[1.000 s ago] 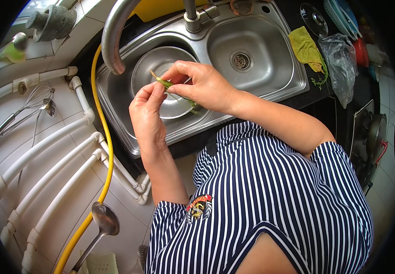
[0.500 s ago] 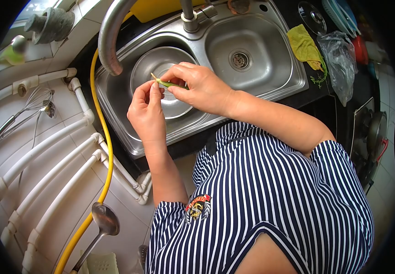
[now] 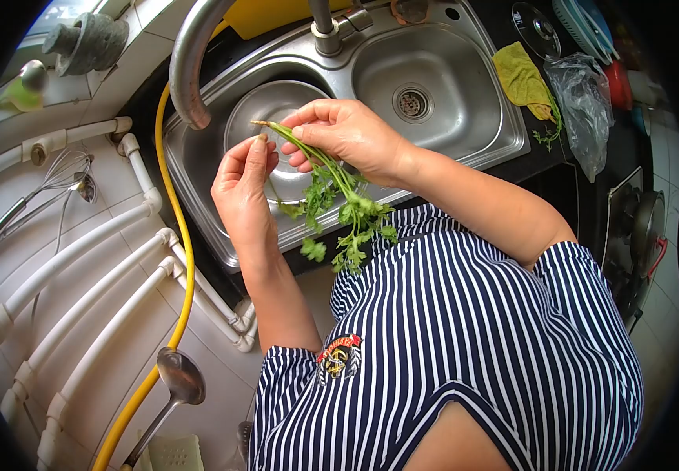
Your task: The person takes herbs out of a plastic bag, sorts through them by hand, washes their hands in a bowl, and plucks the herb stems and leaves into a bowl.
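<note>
In the head view, the right hand (image 3: pixel 347 140) grips the leafy green stems (image 3: pixel 330 169) near their root end, above the steel pan (image 3: pixel 296 102) in the sink (image 3: pixel 198 184). The left hand (image 3: pixel 247 177) is pinched beside them—whether around anything, I cannot tell. The shirt badge (image 3: pixel 339 359) bears curved lettering—too small to read surely.

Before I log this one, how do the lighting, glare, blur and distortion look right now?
Head view: pale, washed-out light at the window; soft reflections on the steel sink; wide-angle curving of the white pipes, with black corners; the green object by the window is blurred, the herb leaves slightly soft.
</note>
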Available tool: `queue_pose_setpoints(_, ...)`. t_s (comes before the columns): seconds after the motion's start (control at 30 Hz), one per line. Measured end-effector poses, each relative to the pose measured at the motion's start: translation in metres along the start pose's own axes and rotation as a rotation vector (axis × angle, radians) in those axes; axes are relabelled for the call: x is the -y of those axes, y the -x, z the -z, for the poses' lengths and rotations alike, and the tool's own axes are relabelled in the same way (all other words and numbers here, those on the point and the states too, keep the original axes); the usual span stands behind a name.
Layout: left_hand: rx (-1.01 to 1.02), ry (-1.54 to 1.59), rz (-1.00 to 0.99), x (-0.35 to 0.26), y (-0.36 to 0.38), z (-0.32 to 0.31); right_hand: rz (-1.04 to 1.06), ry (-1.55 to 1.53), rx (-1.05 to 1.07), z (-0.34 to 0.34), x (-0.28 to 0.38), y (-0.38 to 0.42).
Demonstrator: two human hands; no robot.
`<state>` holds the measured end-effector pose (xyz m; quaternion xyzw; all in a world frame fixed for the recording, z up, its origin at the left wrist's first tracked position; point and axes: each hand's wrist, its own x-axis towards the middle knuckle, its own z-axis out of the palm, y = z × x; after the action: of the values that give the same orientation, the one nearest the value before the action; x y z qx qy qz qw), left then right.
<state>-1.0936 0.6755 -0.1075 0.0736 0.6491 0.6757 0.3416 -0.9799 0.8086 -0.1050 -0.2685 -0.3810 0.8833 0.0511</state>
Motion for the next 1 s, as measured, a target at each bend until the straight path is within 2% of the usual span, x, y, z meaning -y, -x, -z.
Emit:
queue_pose_setpoints(0.13, 0.07, 0.174, 0.092, 0.004, 0.003, -0.008, 0.086, 0.087, 0.021, 0.001, -0.007, -0.005)
queue_pose_setpoints(0.17, 0.07, 0.174, 0.092, 0.006, 0.004, -0.01, 0.12, 0.203, 0.0, 0.001, -0.008, -0.005)
queue_pose_setpoints(0.23, -0.028, 0.243, 0.109, 0.01, 0.004, -0.015, 0.153, 0.319, -0.022, -0.001, -0.011, -0.005)
queue_pose_setpoints(0.3, -0.052, 0.243, 0.117, 0.015, 0.004, -0.015, 0.265, 0.405, -0.105, -0.004, -0.014, -0.003)
queue_pose_setpoints(0.4, -0.045, 0.208, 0.089, 0.017, 0.005, -0.017, 0.319, 0.527, -0.143, -0.005, -0.016, -0.002)
queue_pose_setpoints(0.6, -0.043, 0.206, 0.06, 0.016, 0.007, -0.022, 0.335, 0.656, -0.156, -0.008, -0.012, 0.004)
queue_pose_setpoints(0.7, -0.041, 0.128, 0.015, 0.017, 0.005, -0.019, 0.332, 0.651, -0.152, -0.009, -0.01, 0.006)
queue_pose_setpoints(0.77, -0.024, 0.01, -0.11, 0.017, 0.005, -0.018, 0.353, 0.67, -0.165, -0.007, -0.011, 0.005)
queue_pose_setpoints(0.8, -0.024, 0.01, -0.109, 0.016, 0.005, -0.017, 0.373, 0.689, -0.176, -0.007, -0.012, 0.005)
queue_pose_setpoints(0.9, -0.046, -0.166, -0.205, 0.012, 0.003, -0.015, 0.449, 0.785, -0.195, -0.003, -0.014, 0.002)
queue_pose_setpoints(0.97, -0.041, -0.486, -0.386, 0.005, 0.004, -0.015, 0.455, 0.793, -0.196, -0.003, -0.012, 0.002)
queue_pose_setpoints(1.0, -0.041, -0.485, -0.386, 0.002, 0.005, -0.016, 0.463, 0.8, -0.197, -0.003, -0.011, 0.002)
